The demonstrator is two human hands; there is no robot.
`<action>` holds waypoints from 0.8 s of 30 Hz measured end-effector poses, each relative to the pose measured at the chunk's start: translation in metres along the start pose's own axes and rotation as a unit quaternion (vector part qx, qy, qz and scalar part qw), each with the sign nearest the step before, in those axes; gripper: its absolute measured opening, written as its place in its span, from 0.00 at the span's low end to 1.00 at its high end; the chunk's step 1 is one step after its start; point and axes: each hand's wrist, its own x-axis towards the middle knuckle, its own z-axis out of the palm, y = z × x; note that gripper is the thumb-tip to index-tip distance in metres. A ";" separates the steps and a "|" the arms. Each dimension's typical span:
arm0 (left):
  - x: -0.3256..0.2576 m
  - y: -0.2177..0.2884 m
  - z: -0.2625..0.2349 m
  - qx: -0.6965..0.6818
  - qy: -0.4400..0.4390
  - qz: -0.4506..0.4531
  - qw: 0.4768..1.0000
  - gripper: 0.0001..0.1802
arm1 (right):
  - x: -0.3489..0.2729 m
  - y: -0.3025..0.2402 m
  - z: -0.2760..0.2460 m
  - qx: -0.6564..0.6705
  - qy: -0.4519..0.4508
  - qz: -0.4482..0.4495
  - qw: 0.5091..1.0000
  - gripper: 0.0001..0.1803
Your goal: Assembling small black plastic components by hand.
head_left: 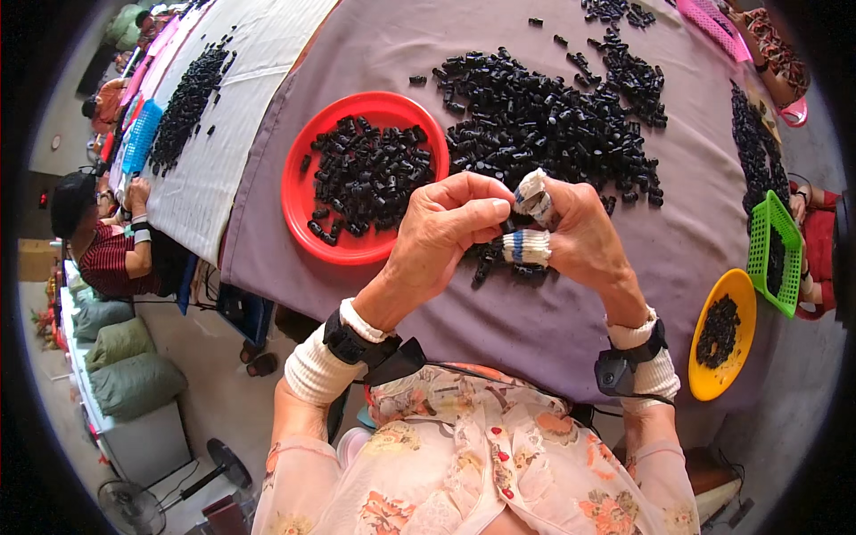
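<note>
Above the near edge of a heap of small black cylindrical parts (535,107), my two hands meet. My left hand (437,227) is closed in a pinch, thumb against forefinger. Opposite it, my right hand (584,232) wears white knitted covers with blue stripes on the thumb and a finger. A small black part (510,217) shows between the fingertips of both hands, mostly hidden by them. To the left of my hands stands a round red tray (296,205) holding many similar black parts. More parts lie on the mauve cloth just under my fingers.
A yellow plate (747,299) with black pieces sits at the right table edge. Beside it, a green basket (761,259) is next to a co-worker in red. At the left, another person (111,241) sits by a white-covered table with black parts and a blue basket (143,134).
</note>
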 end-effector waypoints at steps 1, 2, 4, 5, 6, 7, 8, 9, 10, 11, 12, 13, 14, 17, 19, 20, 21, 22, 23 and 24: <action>0.000 0.000 0.000 -0.009 0.007 -0.009 1.000 0.08 | 0.000 0.000 0.000 -0.002 0.002 -0.003 1.000 0.15; 0.000 0.000 0.000 -0.019 0.014 -0.017 1.000 0.08 | 0.001 0.000 0.000 -0.004 0.005 -0.006 1.000 0.15; -0.001 0.000 0.000 -0.020 0.013 -0.018 1.000 0.09 | 0.001 0.006 0.002 0.009 0.006 -0.010 1.000 0.15; -0.001 0.000 0.000 -0.021 0.013 -0.018 1.000 0.10 | 0.001 0.009 0.002 0.021 0.007 -0.016 1.000 0.15; -0.001 -0.001 -0.001 -0.021 0.012 -0.019 1.000 0.10 | 0.001 0.008 0.001 0.021 0.007 -0.015 1.000 0.15; -0.002 -0.002 -0.003 -0.009 0.005 -0.010 1.000 0.10 | 0.001 0.008 0.002 0.013 0.004 -0.009 1.000 0.15; -0.003 -0.002 -0.004 0.002 -0.003 -0.001 1.000 0.11 | 0.001 0.008 0.002 0.005 0.002 -0.002 1.000 0.15; -0.004 -0.002 -0.006 0.002 -0.001 -0.001 1.000 0.11 | 0.001 0.007 0.003 0.006 0.001 -0.002 1.000 0.15; -0.004 -0.002 -0.006 0.012 -0.012 0.001 1.000 0.11 | 0.000 0.006 0.002 0.003 0.000 0.000 1.000 0.15; -0.005 -0.002 -0.007 0.022 -0.023 0.003 0.999 0.11 | 0.000 0.006 0.002 0.001 -0.001 0.002 1.000 0.15; -0.005 -0.002 -0.007 0.021 -0.024 0.002 0.999 0.11 | -0.001 0.006 0.002 0.001 -0.001 0.002 1.000 0.15; -0.006 -0.002 -0.006 0.027 -0.028 0.007 0.999 0.12 | -0.001 0.007 0.002 0.011 -0.003 0.003 1.000 0.15; -0.006 -0.001 -0.006 0.033 -0.033 0.011 0.999 0.12 | -0.001 0.008 0.002 0.022 -0.005 0.003 1.000 0.15; -0.007 0.002 -0.006 0.030 -0.042 0.001 0.999 0.13 | -0.002 0.010 0.002 0.014 -0.005 0.010 1.000 0.15; -0.006 -0.002 -0.006 0.022 -0.026 -0.004 0.999 0.12 | -0.001 0.011 0.003 0.020 -0.011 0.013 1.000 0.14; -0.006 -0.004 -0.007 0.013 -0.010 -0.009 1.000 0.12 | -0.001 0.011 0.004 0.025 -0.015 0.016 0.999 0.14; -0.007 -0.002 -0.006 0.013 -0.009 -0.009 1.000 0.12 | 0.000 0.013 0.005 0.026 -0.017 0.016 0.999 0.14; -0.007 0.003 -0.005 0.018 -0.002 -0.005 1.000 0.11 | 0.000 0.015 0.005 0.037 -0.013 0.010 0.999 0.14; -0.006 0.006 -0.005 0.022 0.005 -0.001 1.000 0.11 | 0.001 0.017 0.005 0.049 -0.010 0.005 0.999 0.14; -0.005 0.010 -0.009 0.021 0.021 0.010 1.000 0.10 | 0.002 0.020 0.004 0.049 -0.010 0.005 0.999 0.14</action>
